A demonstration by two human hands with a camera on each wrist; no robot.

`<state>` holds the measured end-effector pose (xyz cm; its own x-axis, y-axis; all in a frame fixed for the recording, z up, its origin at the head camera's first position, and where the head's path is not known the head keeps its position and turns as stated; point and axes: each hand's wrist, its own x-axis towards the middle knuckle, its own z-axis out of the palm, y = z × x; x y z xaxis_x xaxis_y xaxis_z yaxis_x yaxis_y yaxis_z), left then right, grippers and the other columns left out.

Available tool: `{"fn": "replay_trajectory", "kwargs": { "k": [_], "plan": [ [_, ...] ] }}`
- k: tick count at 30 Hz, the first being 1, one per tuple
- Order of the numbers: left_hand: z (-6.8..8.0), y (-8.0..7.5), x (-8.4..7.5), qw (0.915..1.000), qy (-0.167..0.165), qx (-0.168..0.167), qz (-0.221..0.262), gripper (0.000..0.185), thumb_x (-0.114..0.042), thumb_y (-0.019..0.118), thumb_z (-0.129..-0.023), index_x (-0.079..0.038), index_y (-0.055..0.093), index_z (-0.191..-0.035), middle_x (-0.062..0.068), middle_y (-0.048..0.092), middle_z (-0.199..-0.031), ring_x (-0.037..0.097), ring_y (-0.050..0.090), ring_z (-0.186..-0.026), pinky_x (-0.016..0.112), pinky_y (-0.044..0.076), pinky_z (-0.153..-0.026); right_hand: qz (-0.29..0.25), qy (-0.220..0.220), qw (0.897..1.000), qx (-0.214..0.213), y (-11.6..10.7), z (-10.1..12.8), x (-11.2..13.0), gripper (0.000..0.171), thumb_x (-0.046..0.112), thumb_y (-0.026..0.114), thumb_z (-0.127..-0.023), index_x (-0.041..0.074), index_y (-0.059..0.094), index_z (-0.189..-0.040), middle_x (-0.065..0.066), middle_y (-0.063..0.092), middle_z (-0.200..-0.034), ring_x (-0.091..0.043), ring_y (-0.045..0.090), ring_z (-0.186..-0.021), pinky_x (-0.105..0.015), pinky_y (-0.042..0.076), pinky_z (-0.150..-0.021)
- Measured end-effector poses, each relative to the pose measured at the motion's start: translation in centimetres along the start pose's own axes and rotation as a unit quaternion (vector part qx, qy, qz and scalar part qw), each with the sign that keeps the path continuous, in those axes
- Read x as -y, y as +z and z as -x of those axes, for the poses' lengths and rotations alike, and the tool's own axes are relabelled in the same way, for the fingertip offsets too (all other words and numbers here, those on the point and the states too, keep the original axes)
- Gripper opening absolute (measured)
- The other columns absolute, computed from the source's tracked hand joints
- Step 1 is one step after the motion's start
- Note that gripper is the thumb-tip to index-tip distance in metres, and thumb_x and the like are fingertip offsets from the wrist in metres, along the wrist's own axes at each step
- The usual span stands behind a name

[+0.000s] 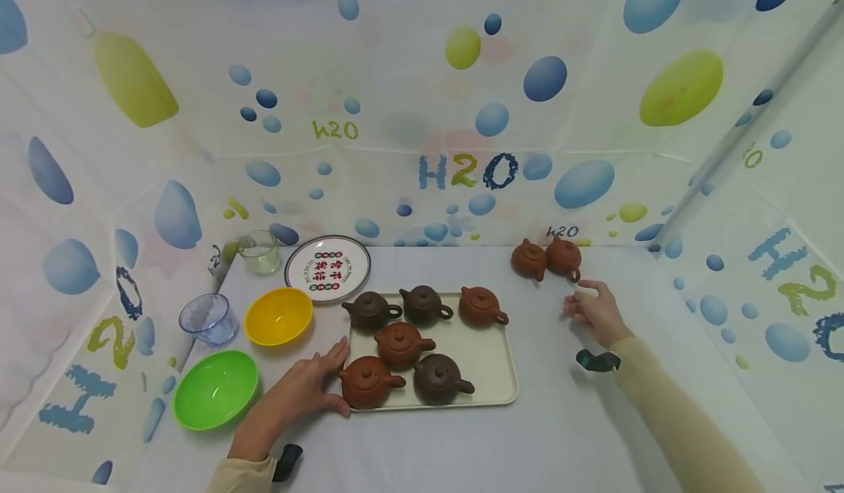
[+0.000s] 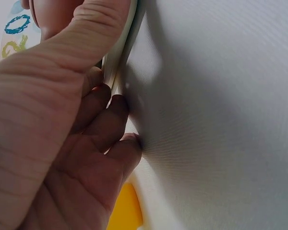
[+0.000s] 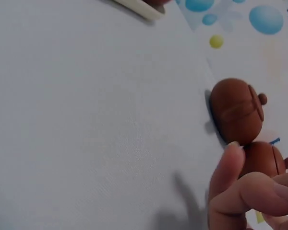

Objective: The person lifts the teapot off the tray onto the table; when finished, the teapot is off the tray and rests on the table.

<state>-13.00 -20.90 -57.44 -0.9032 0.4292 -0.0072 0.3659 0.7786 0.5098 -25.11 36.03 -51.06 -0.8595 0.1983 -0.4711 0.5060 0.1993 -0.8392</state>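
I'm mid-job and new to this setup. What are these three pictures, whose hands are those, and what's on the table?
No machine here: a person's bare hands, filmed from a head camera and one camera on each wrist. In the head view, the left hand rests on the edge of a cream tray carrying six teapots. The right hand hovers near two more teapots on the white table, holding nothing. Bowls, cups and a plate lie to the left. The wrist views show those fingers close up.

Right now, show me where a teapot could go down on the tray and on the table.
The tray is bare along its right side, beside the six teapots. The table is bare between the tray and the right hand, and along the near edge. It is crowded left of the tray, around the left hand, yellow bowl and green bowl.
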Motion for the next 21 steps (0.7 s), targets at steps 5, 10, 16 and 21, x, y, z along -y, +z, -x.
{"fn": "replay_trajectory", "kwargs": {
  "k": [5,10,16,21],
  "plan": [
    [0.3,-1.4,-1.7,0.9999,0.002,0.005,0.014,0.115,-0.064,0.091,-0.067,-0.011,0.05,-0.16,0.014,0.049,-0.166,0.074,0.056,-0.123,0.076,0.048,-0.106,0.021,-0.011,0.999,0.028,0.6,1.4,-0.4,0.064,0.018,0.048,-0.113,0.011,0.019,-0.17,-0.026,0.054,-0.154,-0.004,0.071,-0.088,-0.021,0.05,-0.07],
    [0.5,-3.0,-3.8,0.999,-0.023,0.026,0.029,0.112,-0.051,0.096,-0.068,-0.003,0.05,-0.158,0.02,0.048,-0.165,0.076,0.051,-0.127,0.076,0.045,-0.11,0.008,-0.019,0.998,0.054,1.6,2.7,-0.5,0.063,0.02,0.052,-0.111,0.012,0.025,-0.168,-0.026,0.054,-0.155,-0.006,0.072,-0.091,-0.019,0.05,-0.067],
    [0.5,-3.6,-5.1,0.9972,-0.051,0.047,0.027,0.112,-0.042,0.098,-0.068,0.0,0.048,-0.158,0.021,0.044,-0.167,0.073,0.049,-0.133,0.075,0.042,-0.115,0.018,-0.022,0.996,0.082,3.0,3.7,-0.4,0.055,0.024,0.054,-0.111,0.011,0.036,-0.162,-0.02,0.061,-0.146,-0.008,0.073,-0.094,-0.02,0.051,-0.072],
    [0.4,-3.0,-4.2,0.9971,-0.049,0.045,0.038,0.114,-0.049,0.097,-0.068,-0.002,0.048,-0.159,0.02,0.044,-0.168,0.073,0.048,-0.134,0.076,0.041,-0.116,0.028,-0.029,0.993,0.113,4.4,4.5,-0.2,0.049,0.029,0.052,-0.113,0.006,0.044,-0.155,-0.014,0.069,-0.132,-0.012,0.072,-0.094,-0.021,0.053,-0.074]
  ]
}}
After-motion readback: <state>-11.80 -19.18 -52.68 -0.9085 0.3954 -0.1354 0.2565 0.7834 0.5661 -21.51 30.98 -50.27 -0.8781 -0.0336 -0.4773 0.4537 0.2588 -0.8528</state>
